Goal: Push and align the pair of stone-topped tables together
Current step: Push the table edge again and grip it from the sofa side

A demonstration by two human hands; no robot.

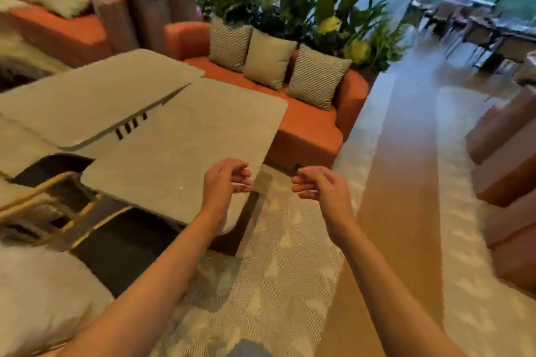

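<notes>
near table (185, 151): stone top, its near right corner under the left hand
far table (95, 101): stone top, beside near table's far left edge; narrow wedge gap between them, closing toward the sofa end
left hand (224, 182): over near table's right corner, fingers loosely curled, holding nothing
right hand (317, 185): off the table over the rug (275, 284), fingers half-curled, empty
planters (150, 23): tall, hold leafy plants, behind orange sofa (307, 127)

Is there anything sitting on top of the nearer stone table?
No, the nearer table shows only bare grey stone, with the left hand hovering by its corner.
</notes>
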